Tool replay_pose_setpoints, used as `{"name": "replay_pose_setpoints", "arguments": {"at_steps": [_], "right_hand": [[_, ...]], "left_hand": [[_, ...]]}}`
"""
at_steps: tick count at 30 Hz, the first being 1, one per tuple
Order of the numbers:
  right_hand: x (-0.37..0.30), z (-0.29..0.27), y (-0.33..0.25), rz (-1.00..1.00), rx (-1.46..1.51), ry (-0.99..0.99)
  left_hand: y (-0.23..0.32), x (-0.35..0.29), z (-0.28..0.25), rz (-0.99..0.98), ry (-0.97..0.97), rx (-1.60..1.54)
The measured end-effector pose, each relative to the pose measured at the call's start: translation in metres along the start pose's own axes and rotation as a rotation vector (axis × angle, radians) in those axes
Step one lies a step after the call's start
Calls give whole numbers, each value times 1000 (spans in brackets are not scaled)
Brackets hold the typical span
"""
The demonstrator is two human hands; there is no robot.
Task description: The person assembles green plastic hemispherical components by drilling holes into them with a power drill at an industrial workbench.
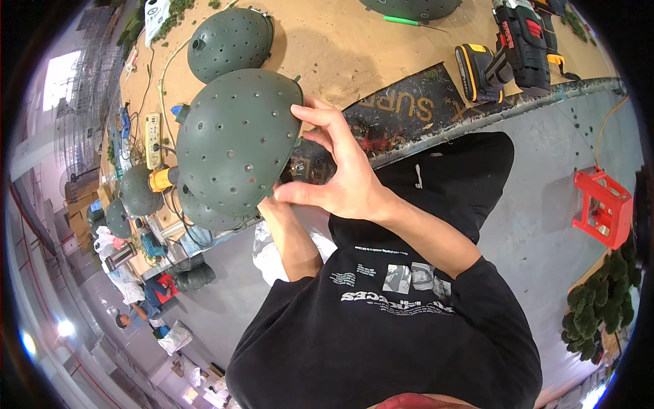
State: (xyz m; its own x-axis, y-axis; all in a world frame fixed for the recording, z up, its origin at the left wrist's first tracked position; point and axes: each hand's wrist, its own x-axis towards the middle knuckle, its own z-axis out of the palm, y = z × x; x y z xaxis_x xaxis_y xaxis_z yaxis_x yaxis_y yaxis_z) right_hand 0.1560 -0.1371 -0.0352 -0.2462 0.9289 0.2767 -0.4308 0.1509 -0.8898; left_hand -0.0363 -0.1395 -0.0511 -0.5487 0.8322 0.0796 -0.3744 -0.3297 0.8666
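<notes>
A dark green plastic half-dome shell (235,140), dotted with small holes, is held up in front of me over the table's edge. My right hand (340,167) grips its right rim, thumb low and fingers higher up. From below, my left forearm (296,242) reaches up to the shell's lower edge; the left hand's fingers are hidden behind the shell. A similar shell (230,44) lies on the table just beyond, and another green shell (204,210) shows partly beneath the held one.
On the table (320,41) lie a cordless drill (521,51) with a yellow battery, a green-handled pointed tool (402,21) and a power strip (152,140). A red plastic stool (603,208) and green artificial foliage (599,307) stand at right. A person (139,310) is far left.
</notes>
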Motion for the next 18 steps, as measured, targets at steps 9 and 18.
{"name": "replay_pose_setpoints", "arguments": {"at_steps": [9,18], "right_hand": [[4,-7,-13,-35,-202,-10],[0,-2,-28,-104,-374,-32]], "left_hand": [[-7,-1,-10,28,-26,109],[0,-47,-4,41,-121,170]]}}
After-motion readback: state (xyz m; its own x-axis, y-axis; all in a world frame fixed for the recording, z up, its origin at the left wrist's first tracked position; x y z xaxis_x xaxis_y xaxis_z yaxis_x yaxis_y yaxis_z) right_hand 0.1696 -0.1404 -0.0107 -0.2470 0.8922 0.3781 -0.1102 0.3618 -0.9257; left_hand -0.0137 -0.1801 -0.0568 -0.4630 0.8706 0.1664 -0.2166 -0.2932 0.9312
